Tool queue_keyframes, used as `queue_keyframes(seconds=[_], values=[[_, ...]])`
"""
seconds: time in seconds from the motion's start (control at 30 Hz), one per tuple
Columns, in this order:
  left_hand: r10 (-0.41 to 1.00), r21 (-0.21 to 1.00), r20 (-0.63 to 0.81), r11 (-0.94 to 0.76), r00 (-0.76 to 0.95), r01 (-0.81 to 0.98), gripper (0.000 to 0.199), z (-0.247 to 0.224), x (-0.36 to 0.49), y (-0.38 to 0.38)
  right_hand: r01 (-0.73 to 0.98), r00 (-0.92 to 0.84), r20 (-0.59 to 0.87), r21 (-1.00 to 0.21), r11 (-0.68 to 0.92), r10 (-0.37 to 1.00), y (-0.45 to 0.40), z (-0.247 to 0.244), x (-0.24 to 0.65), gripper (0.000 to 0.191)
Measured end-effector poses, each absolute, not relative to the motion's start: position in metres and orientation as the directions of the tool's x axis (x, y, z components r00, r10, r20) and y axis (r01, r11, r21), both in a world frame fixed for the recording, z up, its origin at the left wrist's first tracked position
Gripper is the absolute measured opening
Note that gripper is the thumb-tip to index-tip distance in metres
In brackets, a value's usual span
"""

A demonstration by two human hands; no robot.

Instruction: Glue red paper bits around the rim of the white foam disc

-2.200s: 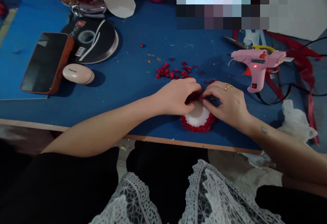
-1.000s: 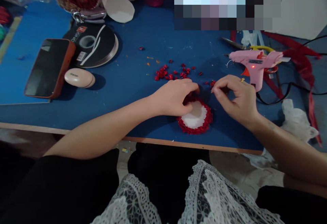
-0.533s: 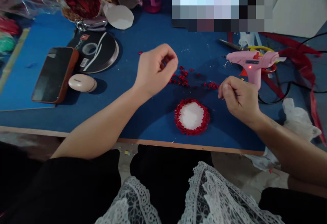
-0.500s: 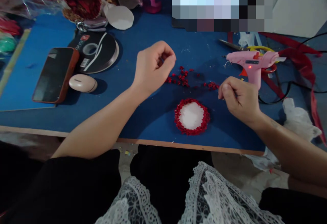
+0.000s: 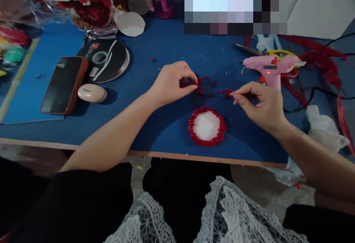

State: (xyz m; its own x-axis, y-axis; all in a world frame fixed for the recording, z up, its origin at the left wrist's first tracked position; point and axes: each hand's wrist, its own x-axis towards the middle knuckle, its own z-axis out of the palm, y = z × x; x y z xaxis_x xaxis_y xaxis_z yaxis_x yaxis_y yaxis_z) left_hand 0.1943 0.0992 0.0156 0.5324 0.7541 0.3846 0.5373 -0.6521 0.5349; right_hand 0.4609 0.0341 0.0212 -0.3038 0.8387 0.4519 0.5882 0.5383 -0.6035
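Note:
My left hand (image 5: 174, 84) is closed in a pinch at the left side of a loose pile of small red pieces (image 5: 200, 91). Its fingertips meet beside them, and whether they hold a piece is too small to see. Thumb and index finger of my right hand (image 5: 259, 102) come together at a smaller red cluster (image 5: 227, 92); anything between them cannot be made out. Between the hands, nearer the table edge, lies a white round disc (image 5: 206, 125) ringed with a red bumpy border (image 5: 192, 132). Neither hand touches it.
A pink glue gun (image 5: 267, 65) with a lit red light stands behind my right hand, near scissors (image 5: 246, 49) and red ribbon (image 5: 318, 64). On the left lie a phone (image 5: 62, 86), a pale oval case (image 5: 92, 93) and a ribbon spool (image 5: 111, 60). A cord runs right.
My left hand has come down to the red pile, its fingers reaching out into a pinch. My right fingers have stretched toward the small cluster. A single red piece now shows at the upper left.

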Motion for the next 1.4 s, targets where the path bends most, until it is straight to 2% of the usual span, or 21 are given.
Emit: queue_keyframes(seconds=[0.2,0.4,0.63,0.77,0.87,1.03,1.2,1.4], values=[[0.645,0.331,0.364,-0.764,0.672,0.554,0.015,0.007,0.201,0.094,0.573,-0.294,0.43,-0.636,0.518,0.853,0.035,0.02,0.464,0.014],[0.644,0.262,0.339,-0.765,0.686,0.588,0.015,0.007,0.203,0.091,0.584,-0.264,0.437,-0.637,0.503,0.86,0.034,0.02,0.464,0.027],[0.719,0.271,0.37,-0.689,0.588,0.673,0.02,0.008,0.202,0.089,0.602,-0.287,0.437,-0.61,0.515,0.852,0.033,0.02,0.464,0.031],[0.749,0.346,0.428,-0.653,0.506,0.674,0.021,0.011,0.203,0.087,0.584,-0.286,0.47,-0.605,0.541,0.835,0.034,0.022,0.462,0.025],[0.725,0.387,0.445,-0.685,0.525,0.617,0.022,0.012,0.205,0.085,0.565,-0.289,0.469,-0.62,0.544,0.835,0.035,0.023,0.462,0.018],[0.603,0.284,0.456,-0.796,0.655,0.535,0.015,0.002,0.209,0.085,0.58,-0.278,0.466,-0.616,0.533,0.84,0.035,0.022,0.461,0.01],[0.635,0.261,0.392,-0.77,0.665,0.582,0.013,-0.005,0.212,0.085,0.614,-0.25,0.454,-0.608,0.503,0.855,0.035,0.022,0.459,0.007],[0.663,0.286,0.415,-0.745,0.623,0.602,0.017,0.0,0.214,0.084,0.598,-0.243,0.433,-0.637,0.486,0.868,0.035,0.021,0.459,0.009]])
